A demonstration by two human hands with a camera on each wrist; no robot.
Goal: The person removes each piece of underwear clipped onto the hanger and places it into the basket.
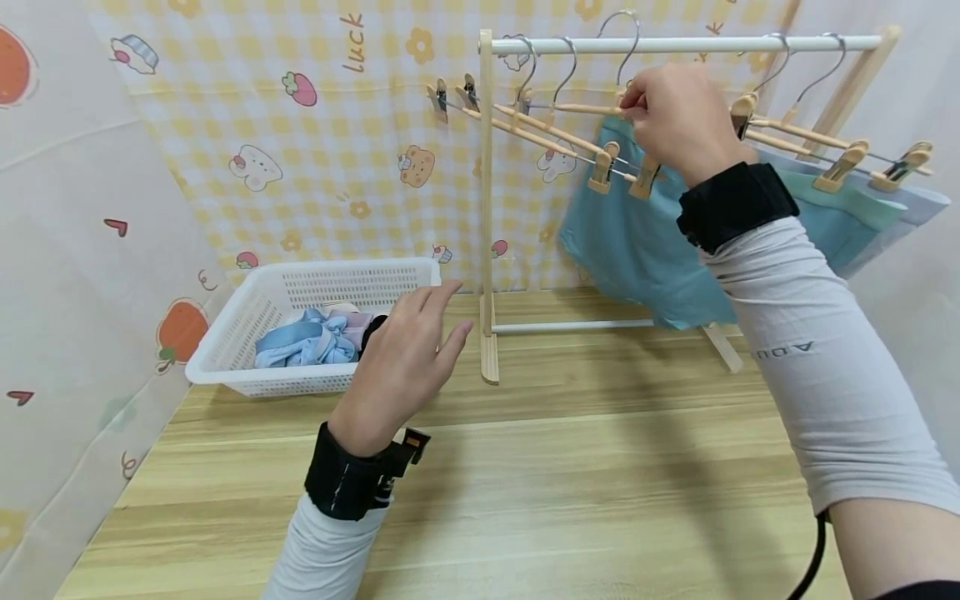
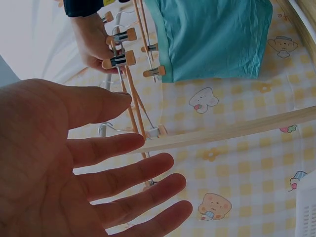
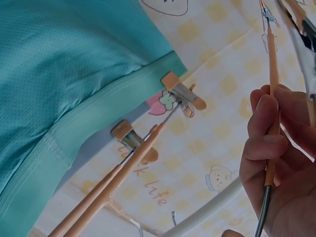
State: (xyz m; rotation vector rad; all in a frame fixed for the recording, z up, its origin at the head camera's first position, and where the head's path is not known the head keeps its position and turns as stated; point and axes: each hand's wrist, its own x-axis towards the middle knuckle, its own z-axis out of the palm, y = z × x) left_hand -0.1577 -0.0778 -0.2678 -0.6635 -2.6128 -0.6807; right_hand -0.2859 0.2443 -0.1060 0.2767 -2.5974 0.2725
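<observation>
head: above, facing rack (image 1: 678, 43) | wrists: close, upward | shared: teal garment (image 1: 637, 242)

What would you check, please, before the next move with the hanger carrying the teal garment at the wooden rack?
1. Right hand grips the wooden hanger: ok.
2. Teal garment clipped at its waistband by a clip: ok; second clip: cannot tell.
3. Hanger hook seated on the rack rail: cannot tell.
4. Left hand free, fingers spread, holding nothing: ok.
5. White basket with remaining clothes within the left hand's reach: ok.
</observation>
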